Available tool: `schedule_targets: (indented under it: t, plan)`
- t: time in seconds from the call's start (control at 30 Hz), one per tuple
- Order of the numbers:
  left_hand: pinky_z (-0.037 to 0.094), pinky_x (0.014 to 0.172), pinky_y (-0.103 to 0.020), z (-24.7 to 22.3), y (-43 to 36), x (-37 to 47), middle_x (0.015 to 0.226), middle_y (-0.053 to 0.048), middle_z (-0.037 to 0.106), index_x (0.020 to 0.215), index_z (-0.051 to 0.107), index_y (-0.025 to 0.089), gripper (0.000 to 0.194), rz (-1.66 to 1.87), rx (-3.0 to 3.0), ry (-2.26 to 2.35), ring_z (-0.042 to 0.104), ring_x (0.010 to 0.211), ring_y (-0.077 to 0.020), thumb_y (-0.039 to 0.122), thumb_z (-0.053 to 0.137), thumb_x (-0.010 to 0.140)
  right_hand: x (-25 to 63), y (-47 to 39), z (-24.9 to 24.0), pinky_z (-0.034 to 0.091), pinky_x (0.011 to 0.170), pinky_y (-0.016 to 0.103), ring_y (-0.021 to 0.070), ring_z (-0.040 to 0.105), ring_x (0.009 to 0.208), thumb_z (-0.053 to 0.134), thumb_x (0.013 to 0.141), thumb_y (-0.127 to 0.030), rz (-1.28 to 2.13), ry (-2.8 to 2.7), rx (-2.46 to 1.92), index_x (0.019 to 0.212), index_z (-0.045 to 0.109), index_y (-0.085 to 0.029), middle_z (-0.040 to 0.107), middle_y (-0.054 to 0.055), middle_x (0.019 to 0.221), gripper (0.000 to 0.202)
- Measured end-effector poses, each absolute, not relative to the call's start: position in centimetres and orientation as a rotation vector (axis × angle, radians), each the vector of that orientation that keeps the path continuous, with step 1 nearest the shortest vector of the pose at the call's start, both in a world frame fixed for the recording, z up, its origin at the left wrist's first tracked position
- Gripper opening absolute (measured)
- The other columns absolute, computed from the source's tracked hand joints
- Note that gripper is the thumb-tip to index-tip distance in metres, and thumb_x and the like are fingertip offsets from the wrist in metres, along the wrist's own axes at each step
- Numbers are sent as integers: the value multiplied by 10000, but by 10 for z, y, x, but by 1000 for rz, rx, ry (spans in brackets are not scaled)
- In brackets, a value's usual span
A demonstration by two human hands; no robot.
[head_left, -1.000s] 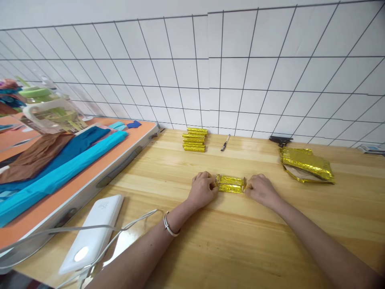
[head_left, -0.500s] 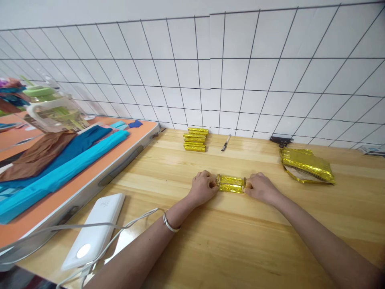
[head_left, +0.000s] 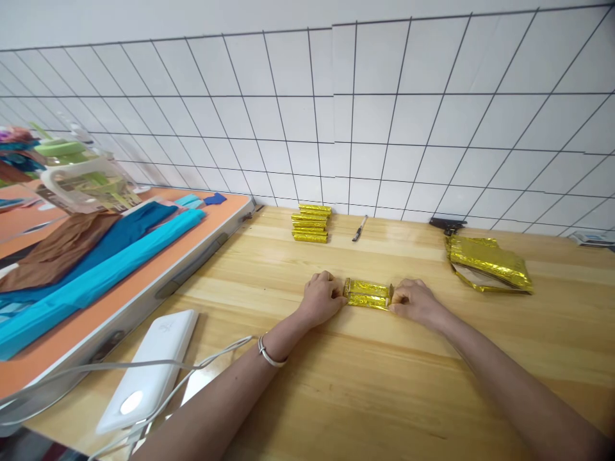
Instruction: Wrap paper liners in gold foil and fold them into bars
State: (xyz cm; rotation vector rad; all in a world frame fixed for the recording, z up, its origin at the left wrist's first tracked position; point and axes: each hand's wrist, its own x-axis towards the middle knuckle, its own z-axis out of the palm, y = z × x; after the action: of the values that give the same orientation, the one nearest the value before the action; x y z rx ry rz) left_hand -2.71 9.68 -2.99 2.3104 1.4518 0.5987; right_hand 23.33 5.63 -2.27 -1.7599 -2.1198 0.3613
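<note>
Gold foil piece between left hand and right hand, each grip pinched on one end.

Foil piece lying on tabletop between left hand and right hand. Strip pile sitting behind, leftward; pen lying right of pile. Foil stack resting farther right, clip lying behind it near wall. Power bank lying front left, cable crossing over. Case standing left, carrying sheets, jug behind them.
</note>
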Motion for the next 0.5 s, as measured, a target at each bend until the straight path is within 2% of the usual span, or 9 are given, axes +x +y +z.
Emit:
schedule_targets:
  t: [0.17,0.33,0.5]
  plan:
    - [402,733,-299,-31,89,-24,825,-20,525,711,595,210,56,684,2300,1457,498,834,-186,209,636,672,232,55,-24,340,736,289,172,508,761,660,623,-276,412,-2161,-1748,567,628,-241,594,-5,698,73]
    - [403,769,-278,-25,73,-20,881,-36,540,817,592,211,218,736,2476,1189,492,867,-169,43,468,756,227,46,-25,333,754,310,183,492,801,631,645,-244,373,-2087,-1771,671,609,-224,593,11,779,40]
    - [400,811,-310,-15,63,-19,936,-49,557,986,579,210,292,574,2687,929,473,913,-187,38,423,809,222,40,-27,319,800,325,181,495,837,604,664,-204,368,-2052,-1746,714,621,-239,596,-1,813,63]
